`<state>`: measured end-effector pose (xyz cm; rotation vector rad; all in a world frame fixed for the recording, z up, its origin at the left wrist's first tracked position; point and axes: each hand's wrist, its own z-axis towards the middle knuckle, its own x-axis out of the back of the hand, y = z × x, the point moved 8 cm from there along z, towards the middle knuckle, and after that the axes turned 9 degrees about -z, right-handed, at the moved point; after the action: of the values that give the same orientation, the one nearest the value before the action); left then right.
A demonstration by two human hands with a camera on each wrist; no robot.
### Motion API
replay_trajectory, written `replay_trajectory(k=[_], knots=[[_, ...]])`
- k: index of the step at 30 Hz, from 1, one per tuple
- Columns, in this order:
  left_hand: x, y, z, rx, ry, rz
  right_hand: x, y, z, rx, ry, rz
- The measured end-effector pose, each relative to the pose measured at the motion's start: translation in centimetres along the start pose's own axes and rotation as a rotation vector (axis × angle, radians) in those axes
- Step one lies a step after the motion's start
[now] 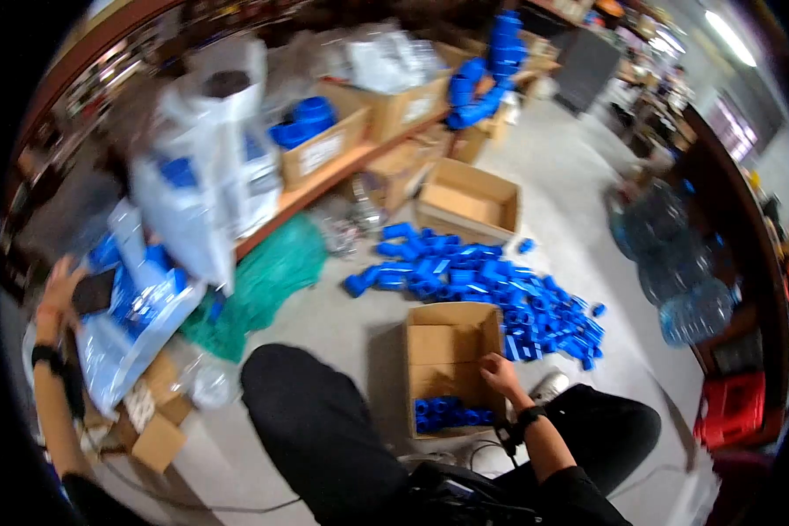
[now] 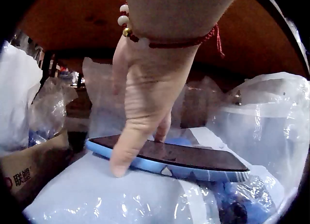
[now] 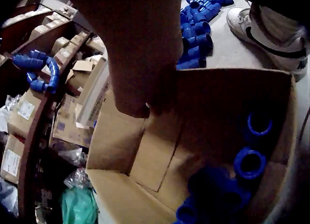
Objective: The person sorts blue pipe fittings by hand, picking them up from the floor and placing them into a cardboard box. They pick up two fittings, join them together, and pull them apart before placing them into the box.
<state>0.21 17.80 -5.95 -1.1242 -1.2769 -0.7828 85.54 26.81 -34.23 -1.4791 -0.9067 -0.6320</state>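
Observation:
My left hand (image 1: 55,296) is over the plastic bags at the far left, holding a phone (image 2: 198,157) by its edges. In the left wrist view the thumb presses the near edge and a finger reaches the far side. The phone has a dark screen and light-blue case, and lies on a white plastic bag (image 2: 97,190). My right hand (image 1: 500,377) grips the right wall of an open cardboard box (image 1: 443,333) between my legs; its fingers are mostly shadowed in the right wrist view. Several blue pipe fittings (image 3: 250,163) lie at the box's near end.
A heap of blue fittings (image 1: 473,276) spreads over the floor beyond the box, before another open box (image 1: 469,197). Shelving with bags and boxes runs along the left, above a green bag (image 1: 276,280). Large clear bottles (image 1: 697,311) and a red crate (image 1: 729,408) stand at right.

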Motion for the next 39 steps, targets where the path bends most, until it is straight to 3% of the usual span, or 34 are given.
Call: replay_trajectory(k=[1, 2, 4, 6, 7, 9, 11, 12, 13, 14, 15, 16, 18, 20, 21, 22, 24, 27, 30, 34, 38, 39], knots=[[2.2, -0.7, -1.1, 0.088, -0.013, -0.003, -2.7, 0.8, -0.4, -0.034, -0.011, 0.076], [2.1, 0.4, -1.7, 0.172, -0.041, -0.065, -1.5, 1.9, -1.1, -0.119, -0.029, 0.182], [8.2, 6.1, -3.3, 0.265, 0.011, 0.049, 0.9, 1.1, 0.8, -0.039, 0.161, -0.063], [11.9, 11.5, -5.8, 0.299, 0.178, -0.027, 4.4, 3.2, 0.6, -0.239, 0.091, -0.047], [14.0, 14.6, -7.4, 0.266, 0.324, -0.223, 6.1, 3.4, 0.3, -0.327, 0.122, -0.114], [15.3, 20.6, -10.5, 0.058, 0.591, -0.983, 7.3, 6.8, 0.5, -0.305, 0.165, -0.190], [14.9, 26.9, -12.3, -0.130, 0.575, -1.485, 8.2, 8.3, 0.4, -0.330, 0.060, -0.336], [13.7, 28.6, -13.0, -0.178, 0.504, -1.199, 8.7, 9.7, -0.3, -0.330, -0.028, -0.401], [12.6, 30.2, -13.8, -0.240, 0.463, -0.916, 9.0, 12.0, -0.8, -0.375, 0.091, -0.343], [15.2, 36.1, -16.6, -0.422, 0.538, -0.740, 9.8, 12.3, -1.7, -0.449, 0.020, -0.387], [16.4, 41.4, -17.9, -0.469, 0.559, -0.243, 10.1, 13.5, -2.1, -0.485, -0.011, -0.419], [17.5, 44.9, -18.6, -0.448, 0.331, -1.105, 9.9, 14.7, -2.5, -0.519, -0.046, -0.447], [18.4, 50.1, -17.9, -0.698, 0.228, -0.988, 8.8, 17.6, -2.6, -0.604, -0.146, -0.443], [14.0, 52.8, -15.1, -0.458, -0.148, -1.216, 7.8, 20.2, -2.4, -0.646, -0.184, -0.430], [13.6, 54.7, -14.6, -0.453, -0.170, -1.367, 7.9, 21.3, -2.4, -0.651, -0.169, -0.427], [14.0, 56.4, -13.8, -0.502, -0.066, -1.434, 7.7, 22.4, -2.2, -0.655, -0.150, -0.416], [14.2, 59.3, -12.7, -0.646, 0.131, -1.087, 8.4, 24.0, -2.2, -0.737, -0.093, -0.382], [10.1, 61.3, -10.8, -0.634, -0.098, -1.182, 10.4, 23.0, -2.0, -0.813, 0.021, -0.356], [6.8, 62.3, -10.6, -0.549, -0.224, -1.108, 10.9, 24.0, -0.1, -0.611, 0.234, -0.351], [4.9, 62.2, -11.5, -0.443, -0.322, -1.145, 10.3, 24.8, 1.2, -0.472, 0.294, -0.408], [4.9, 62.7, -11.8, -0.522, -0.264, -1.169, 10.2, 24.4, 2.6, -0.425, 0.417, -0.683], [6.1, 63.3, -12.1, -0.570, -0.262, -1.195, 10.8, 24.3, 3.0, -0.451, 0.429, -0.621]])
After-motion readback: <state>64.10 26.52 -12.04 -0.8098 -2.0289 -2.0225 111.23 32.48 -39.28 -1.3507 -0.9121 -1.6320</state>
